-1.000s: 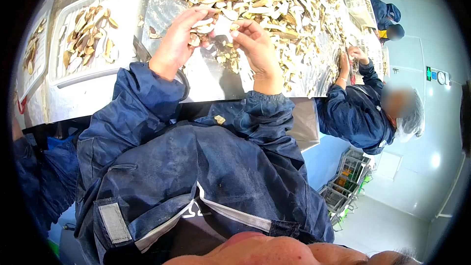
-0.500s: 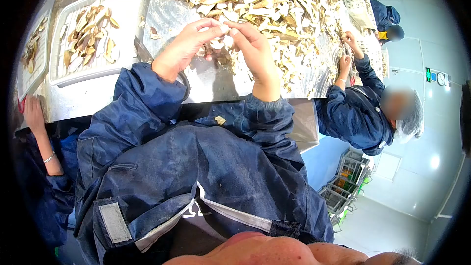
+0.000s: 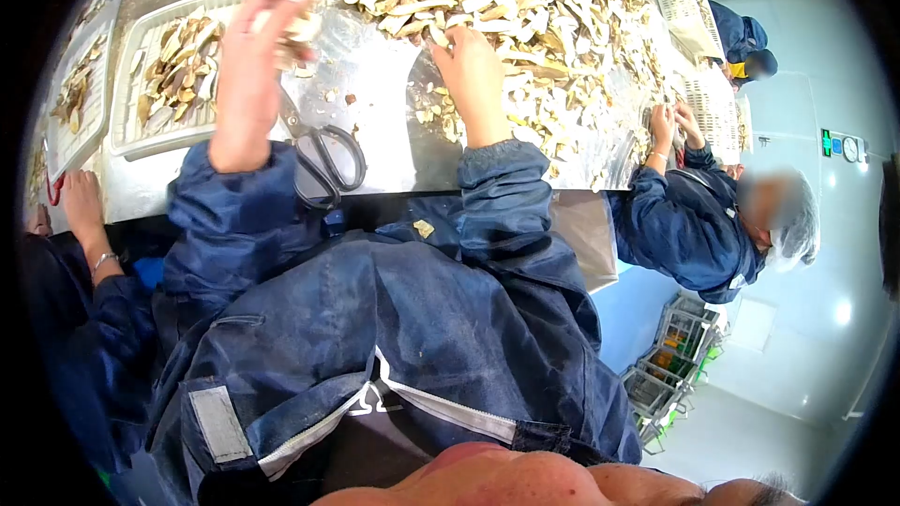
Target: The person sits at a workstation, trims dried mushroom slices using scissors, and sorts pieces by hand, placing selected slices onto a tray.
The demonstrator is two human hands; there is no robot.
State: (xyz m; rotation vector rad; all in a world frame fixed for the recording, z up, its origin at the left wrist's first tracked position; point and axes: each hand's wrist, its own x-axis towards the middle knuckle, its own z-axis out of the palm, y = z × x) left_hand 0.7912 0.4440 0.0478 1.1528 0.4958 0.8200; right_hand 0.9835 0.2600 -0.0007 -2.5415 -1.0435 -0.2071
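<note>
My left hand (image 3: pixel 248 84), smeared by motion, is raised beside the near white tray with its fingers curled round pale and brown mushroom pieces (image 3: pixel 298 30). Sliced mushrooms (image 3: pixel 178 66) lie in that slatted white tray (image 3: pixel 155 142). At the near edge of a large heap of sliced mushrooms (image 3: pixel 525 0), my right hand (image 3: pixel 473 75) has its thumb and forefinger closed about a pale mushroom slice (image 3: pixel 439 36). Black-handled scissors (image 3: pixel 328 164) lie between my forearms, at the metal table's (image 3: pixel 375 145) front edge.
Another tray (image 3: pixel 66 145) of slices stands at far left, near a co-worker's hand (image 3: pixel 82 201) and a red handle (image 3: pixel 56 189). On the right, a co-worker's hands (image 3: pixel 675 122) are at the heap's edge by white baskets (image 3: pixel 708 103). Small scraps (image 3: pixel 431 112) lie below the heap.
My hands have parted from their meeting point over the table. The left has swung left toward the tray with pieces; the right has moved slightly up to the heap. The scissors have come into fuller view.
</note>
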